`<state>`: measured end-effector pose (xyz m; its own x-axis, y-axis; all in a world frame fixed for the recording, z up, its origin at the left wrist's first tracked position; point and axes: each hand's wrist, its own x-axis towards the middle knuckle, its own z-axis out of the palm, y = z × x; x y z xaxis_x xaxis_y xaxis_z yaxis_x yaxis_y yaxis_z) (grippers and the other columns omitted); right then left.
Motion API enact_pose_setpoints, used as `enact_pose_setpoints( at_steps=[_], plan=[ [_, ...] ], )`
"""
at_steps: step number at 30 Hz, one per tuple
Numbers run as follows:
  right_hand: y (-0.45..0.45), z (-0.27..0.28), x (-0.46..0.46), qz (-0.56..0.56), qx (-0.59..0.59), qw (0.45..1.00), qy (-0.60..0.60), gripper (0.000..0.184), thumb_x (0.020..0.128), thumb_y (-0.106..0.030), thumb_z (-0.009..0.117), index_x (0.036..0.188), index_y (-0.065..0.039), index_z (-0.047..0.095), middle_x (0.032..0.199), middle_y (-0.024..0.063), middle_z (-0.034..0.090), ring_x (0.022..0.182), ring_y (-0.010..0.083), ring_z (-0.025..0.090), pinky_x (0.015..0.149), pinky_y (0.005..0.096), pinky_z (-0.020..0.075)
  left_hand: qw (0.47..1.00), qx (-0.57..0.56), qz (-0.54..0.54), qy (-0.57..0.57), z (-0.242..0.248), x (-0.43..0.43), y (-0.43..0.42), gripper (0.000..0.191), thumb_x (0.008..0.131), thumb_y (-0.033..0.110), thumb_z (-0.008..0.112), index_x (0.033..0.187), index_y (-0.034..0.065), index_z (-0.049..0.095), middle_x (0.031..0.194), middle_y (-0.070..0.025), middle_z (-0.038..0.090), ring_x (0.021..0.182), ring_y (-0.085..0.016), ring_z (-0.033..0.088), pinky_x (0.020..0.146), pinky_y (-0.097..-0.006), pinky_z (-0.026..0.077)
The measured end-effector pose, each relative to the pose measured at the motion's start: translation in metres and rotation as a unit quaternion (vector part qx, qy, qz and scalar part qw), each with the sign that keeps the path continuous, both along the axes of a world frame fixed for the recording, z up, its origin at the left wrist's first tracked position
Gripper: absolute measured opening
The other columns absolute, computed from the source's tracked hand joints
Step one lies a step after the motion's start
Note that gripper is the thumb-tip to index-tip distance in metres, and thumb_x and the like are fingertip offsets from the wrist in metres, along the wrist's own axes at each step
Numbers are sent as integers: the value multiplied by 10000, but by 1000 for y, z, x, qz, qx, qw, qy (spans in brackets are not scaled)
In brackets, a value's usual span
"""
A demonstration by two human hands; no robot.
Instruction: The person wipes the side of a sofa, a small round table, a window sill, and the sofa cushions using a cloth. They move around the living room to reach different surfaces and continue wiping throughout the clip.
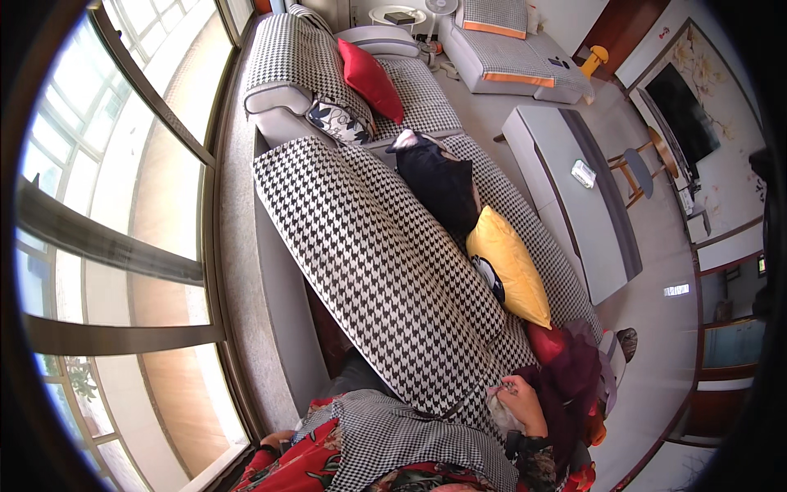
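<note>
My right hand is closed around a crumpled pale cloth, just above the near end of the sofa covered in black-and-white houndstooth fabric. Dark maroon clothing lies heaped beside that hand, with a red cushion partly under it. Low at the left, my left hand is by the window sill, mostly cut off by the sleeve and apron. Its fingers are too hidden to tell whether they hold anything. A checked apron covers my front, between me and the sofa back.
Along the sofa lie a yellow cushion, a dark cushion and a red cushion. Framed windows run along the left. To the right stands a low table bearing a tissue pack, with a small chair beyond.
</note>
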<state>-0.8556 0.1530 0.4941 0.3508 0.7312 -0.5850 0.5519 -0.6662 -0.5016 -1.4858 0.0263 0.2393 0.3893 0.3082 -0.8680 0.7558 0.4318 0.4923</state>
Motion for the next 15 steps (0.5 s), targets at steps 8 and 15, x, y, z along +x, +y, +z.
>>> enact_pose_setpoints(
  at_steps=[8,15],
  plan=[
    [25,-25,-20,-2,-36,998,-48,609,757,-305,720,1259,10,582,919,221,702,848,299,700,759,371,535,970,81,222,64,96,28,240,399,755,213,700,1075,-24,685,931,-96,711,851,-181,654,803,-324,517],
    [33,-35,-22,-36,-99,993,-45,671,685,-299,805,1249,7,608,1050,212,703,946,296,695,846,371,523,906,162,357,-162,146,115,403,570,802,177,651,1294,-79,518,1138,-133,641,1030,-190,606,892,-278,475]
  ],
)
